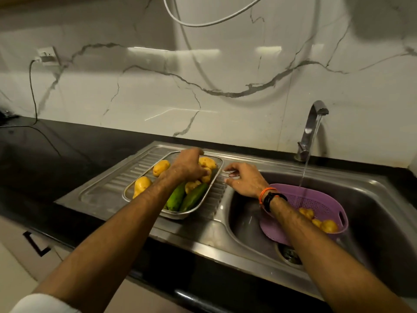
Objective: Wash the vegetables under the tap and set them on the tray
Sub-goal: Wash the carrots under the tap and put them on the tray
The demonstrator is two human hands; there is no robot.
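Left hand [188, 164] over tray [173, 214] on steel drainboard [108, 188]; black counter [56, 150].

The tray [217, 177] is crowded by potatoes [161, 167] and green vegetables [194, 196]. Bare drainboard [108, 188] is left beside it. The basin is blocked by the purple colander [316, 204].

On the metal tray [215, 175]: five potatoes [161, 167] visible, one partly under a hand, and two long green vegetables [194, 199] lying side by side. In the purple colander [320, 203]: three potatoes showing, more possibly hidden behind the forearm. One tap [312, 127], one stream running. One sink basin [372, 213]. Two hands in view.
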